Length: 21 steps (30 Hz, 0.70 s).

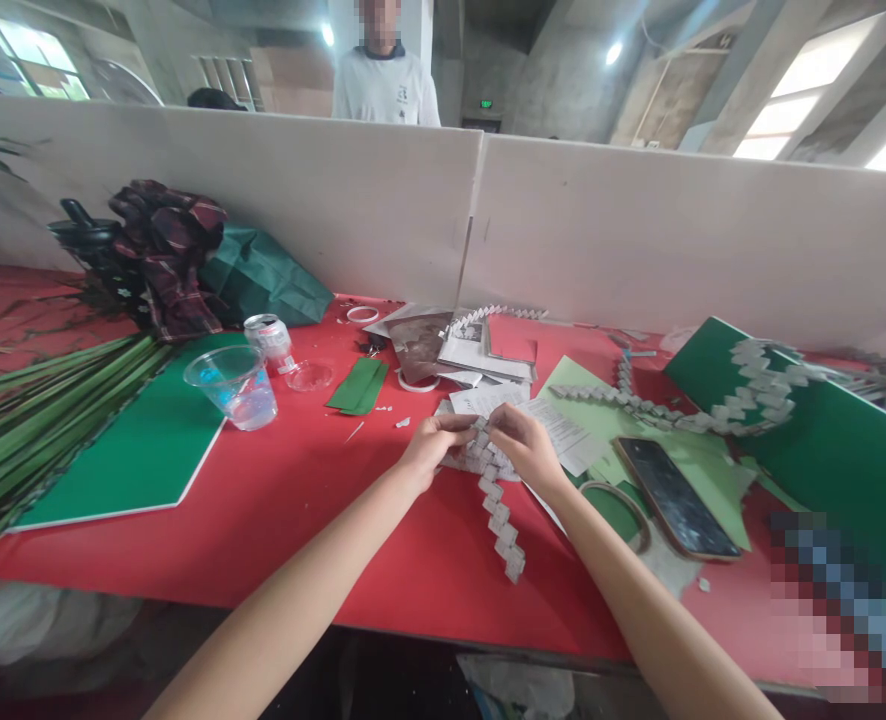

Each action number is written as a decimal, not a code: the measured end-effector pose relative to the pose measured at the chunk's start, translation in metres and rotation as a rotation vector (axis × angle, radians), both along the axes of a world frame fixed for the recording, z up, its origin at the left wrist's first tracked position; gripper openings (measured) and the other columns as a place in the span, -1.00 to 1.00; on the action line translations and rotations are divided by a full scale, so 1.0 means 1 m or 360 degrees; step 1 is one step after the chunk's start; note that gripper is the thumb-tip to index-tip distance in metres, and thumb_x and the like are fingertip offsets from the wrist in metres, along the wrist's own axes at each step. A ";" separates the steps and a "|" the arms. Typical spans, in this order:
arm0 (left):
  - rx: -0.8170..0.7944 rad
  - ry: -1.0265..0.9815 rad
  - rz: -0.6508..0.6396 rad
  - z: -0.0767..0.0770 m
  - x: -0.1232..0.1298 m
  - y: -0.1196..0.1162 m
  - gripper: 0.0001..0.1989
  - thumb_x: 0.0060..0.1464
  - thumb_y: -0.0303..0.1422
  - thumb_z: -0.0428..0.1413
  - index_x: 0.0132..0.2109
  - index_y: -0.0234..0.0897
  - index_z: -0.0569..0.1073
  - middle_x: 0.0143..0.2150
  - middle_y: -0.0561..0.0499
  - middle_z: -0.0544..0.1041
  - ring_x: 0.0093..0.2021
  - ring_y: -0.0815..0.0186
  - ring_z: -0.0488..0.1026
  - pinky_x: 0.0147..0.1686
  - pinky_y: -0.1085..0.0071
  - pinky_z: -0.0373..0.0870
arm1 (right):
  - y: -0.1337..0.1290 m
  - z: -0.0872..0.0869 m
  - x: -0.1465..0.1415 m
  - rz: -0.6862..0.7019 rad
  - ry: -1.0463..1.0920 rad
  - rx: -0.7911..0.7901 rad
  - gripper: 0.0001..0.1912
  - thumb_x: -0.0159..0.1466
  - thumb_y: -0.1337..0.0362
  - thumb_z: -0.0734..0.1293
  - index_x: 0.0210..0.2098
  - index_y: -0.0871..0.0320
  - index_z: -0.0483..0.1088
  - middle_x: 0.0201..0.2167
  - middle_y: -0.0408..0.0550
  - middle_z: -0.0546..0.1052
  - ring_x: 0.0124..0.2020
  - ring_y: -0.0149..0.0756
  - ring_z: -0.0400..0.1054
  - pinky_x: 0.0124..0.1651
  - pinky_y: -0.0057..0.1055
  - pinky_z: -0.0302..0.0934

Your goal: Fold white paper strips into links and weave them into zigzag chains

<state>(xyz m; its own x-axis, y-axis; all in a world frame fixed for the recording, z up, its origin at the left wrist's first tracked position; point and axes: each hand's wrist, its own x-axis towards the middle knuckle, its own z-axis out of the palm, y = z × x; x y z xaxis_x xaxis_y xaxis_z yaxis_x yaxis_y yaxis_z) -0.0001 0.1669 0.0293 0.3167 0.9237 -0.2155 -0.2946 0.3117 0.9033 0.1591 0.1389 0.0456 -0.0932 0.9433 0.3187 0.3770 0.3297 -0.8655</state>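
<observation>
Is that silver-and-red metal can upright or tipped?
Upright: the silver-and-red metal can stands on the table with its round top facing up.

Cup (234, 388) left; chain (498, 514) between; phone (675, 498) right

Two hands (437, 447) (524, 440), one phone (675, 498), one drink can (270, 342), one clear plastic cup (231, 388).

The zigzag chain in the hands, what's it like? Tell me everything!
The zigzag chain is whitish-grey with darker marks, seemingly linked pieces of folded paper. Its upper part is held between the left hand and right hand, which hide some of it; the tail slants down toward the near edge of the red table. I can't tell if it touches.
</observation>
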 end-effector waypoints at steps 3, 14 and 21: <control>-0.0004 -0.0009 -0.0006 0.000 0.000 0.000 -0.58 -0.36 -0.38 0.37 -0.21 -0.32 0.61 -0.47 0.02 0.51 -0.57 0.50 0.29 -0.54 0.52 0.23 | 0.000 0.001 0.000 -0.0014 0.0009 -0.0010 -0.96 0.11 0.32 0.24 -0.46 0.14 0.26 -0.57 -0.23 0.28 -0.51 -0.41 0.14 -0.41 -0.46 0.04; 0.0490 0.0253 0.0113 0.000 0.003 -0.002 -0.66 -0.12 -0.36 0.25 -0.12 -0.30 0.59 -0.36 -0.01 0.57 -0.53 0.46 0.27 -0.49 0.48 0.22 | 0.003 -0.004 0.002 -0.0097 0.0028 -0.0044 -0.81 0.20 0.14 0.26 -0.39 0.15 0.30 -0.53 -0.16 0.39 -0.45 -0.34 0.30 -0.33 -0.42 0.17; 0.0993 0.0441 0.0140 0.001 0.000 -0.001 -0.72 -0.02 -0.44 0.17 -0.10 -0.28 0.59 -0.20 -0.08 0.55 -0.20 0.27 0.43 -0.18 0.38 0.35 | 0.003 0.003 0.002 -0.0058 0.0073 -0.0180 -0.78 0.14 0.11 0.31 -0.42 0.15 0.34 -0.58 -0.15 0.44 -0.50 -0.33 0.36 -0.36 -0.41 0.23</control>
<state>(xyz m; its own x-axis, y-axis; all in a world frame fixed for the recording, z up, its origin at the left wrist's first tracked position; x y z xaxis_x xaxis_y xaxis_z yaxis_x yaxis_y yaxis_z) 0.0004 0.1658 0.0305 0.2447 0.9211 0.3027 -0.0272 -0.3056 0.9518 0.1611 0.1418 0.0487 -0.0461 0.9759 0.2134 0.3459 0.2160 -0.9131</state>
